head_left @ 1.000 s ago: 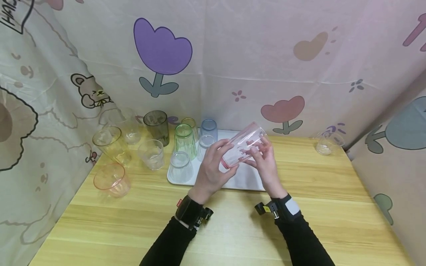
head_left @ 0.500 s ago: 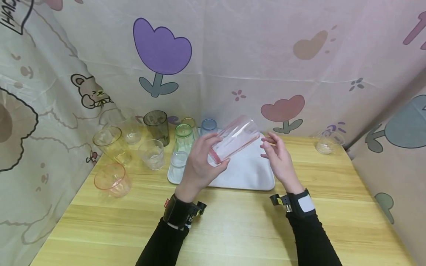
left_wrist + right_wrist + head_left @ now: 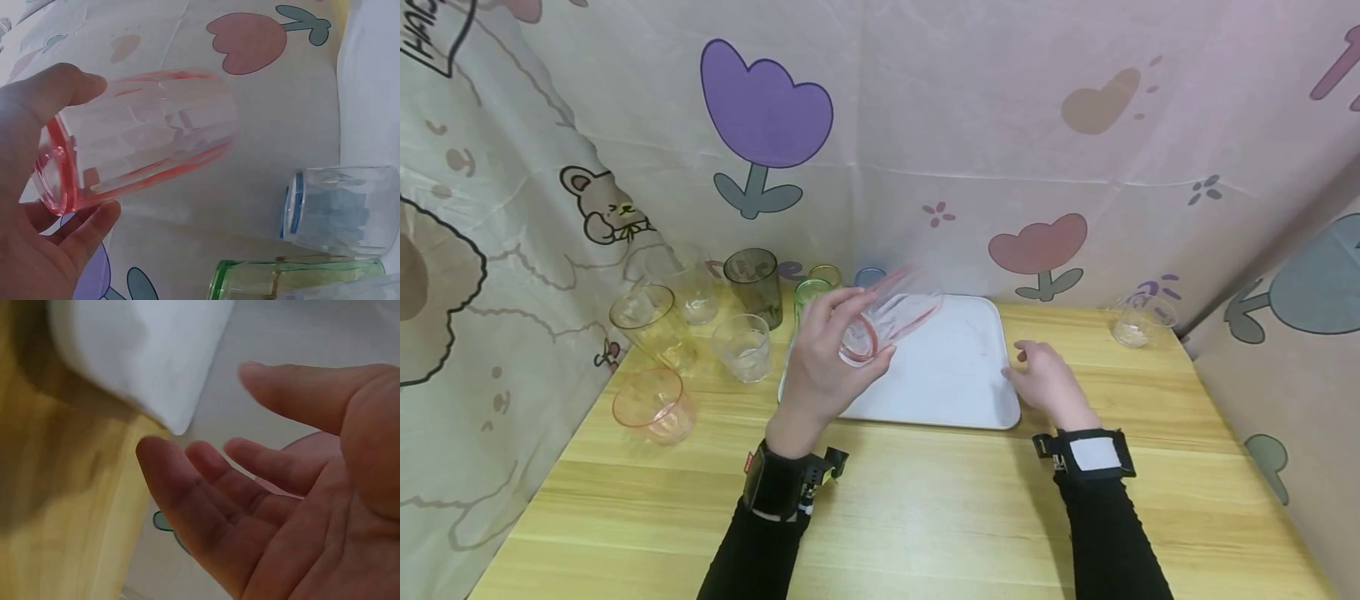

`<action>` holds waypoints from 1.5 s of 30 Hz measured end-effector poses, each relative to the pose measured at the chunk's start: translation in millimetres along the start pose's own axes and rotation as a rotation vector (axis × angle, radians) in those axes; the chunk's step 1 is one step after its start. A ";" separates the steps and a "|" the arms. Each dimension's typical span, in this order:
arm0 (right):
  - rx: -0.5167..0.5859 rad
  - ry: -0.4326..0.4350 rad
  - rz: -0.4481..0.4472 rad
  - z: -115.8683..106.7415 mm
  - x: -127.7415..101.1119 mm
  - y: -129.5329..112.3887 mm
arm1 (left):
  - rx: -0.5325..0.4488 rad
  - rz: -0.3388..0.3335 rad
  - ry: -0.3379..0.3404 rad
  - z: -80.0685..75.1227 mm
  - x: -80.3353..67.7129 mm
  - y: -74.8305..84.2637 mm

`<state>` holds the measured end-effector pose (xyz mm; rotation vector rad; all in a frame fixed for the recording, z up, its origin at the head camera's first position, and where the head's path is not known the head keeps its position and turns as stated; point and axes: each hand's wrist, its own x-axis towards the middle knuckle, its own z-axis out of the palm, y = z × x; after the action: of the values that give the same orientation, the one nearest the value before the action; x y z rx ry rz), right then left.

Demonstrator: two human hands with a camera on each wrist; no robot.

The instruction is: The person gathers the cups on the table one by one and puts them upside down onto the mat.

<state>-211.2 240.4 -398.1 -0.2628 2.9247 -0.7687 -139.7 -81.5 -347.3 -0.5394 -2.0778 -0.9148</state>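
My left hand (image 3: 823, 358) grips a clear pink drinking glass (image 3: 910, 304) by its thick pink end, thumb on one side and fingers on the other. Tilted, the glass hangs above the left half of a white tray (image 3: 955, 383). The left wrist view shows the pink glass (image 3: 156, 131) with streaks of pink along its wall. Beside the tray's right edge is my right hand (image 3: 1048, 383), fingers loosely bent around nothing. In the right wrist view its fingertips lie close to the tray corner (image 3: 137, 356); whether they touch it I cannot tell.
Green (image 3: 811, 292), yellow (image 3: 825, 273) and blue (image 3: 870, 277) glasses stand at the tray's left, partly hidden by my left hand. Further left are several glasses, among them a dark one (image 3: 756, 292) and an orange one (image 3: 658, 408). A clear glass (image 3: 1135, 325) stands far right.
My right hand has let go of the pink glass and moved right and down to the tray's edge. The left hand has carried the glass leftward, turning its thick end toward the head camera.
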 end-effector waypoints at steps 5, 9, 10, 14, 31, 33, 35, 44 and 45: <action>-0.036 -0.041 0.038 7.0 2.5 6.1 | -0.029 -0.050 0.015 -2.4 0.1 0.8; -0.047 -0.068 0.059 11.5 5.3 9.6 | -0.023 -0.099 -0.002 -3.7 -0.8 1.7; -0.050 -0.072 0.062 12.3 5.9 10.3 | -0.021 -0.105 -0.009 -4.3 -1.0 1.7; -0.059 -0.085 0.074 14.1 7.7 11.9 | -0.011 -0.111 -0.051 -6.6 -1.0 1.8; -0.044 -0.123 0.117 15.1 8.4 11.9 | 0.087 -0.220 -0.335 -1.7 -4.8 -1.2; -0.043 -0.124 0.121 15.1 8.6 11.3 | 0.099 -0.247 -0.370 -1.2 -4.9 -1.5; -0.044 -0.125 0.124 15.1 8.9 11.6 | 0.108 -0.278 -0.405 -0.6 -5.0 -1.9; -0.036 -0.131 0.141 15.3 8.7 10.3 | 0.131 -0.364 -0.516 1.7 -6.1 -5.8; -0.038 -0.131 0.140 15.2 8.6 10.1 | 0.129 -0.368 -0.520 2.0 -6.3 -6.4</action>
<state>-218.8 240.1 -416.8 -0.1049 2.8013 -0.6502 -140.9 -84.6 -355.9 -0.3536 -2.7528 -0.9005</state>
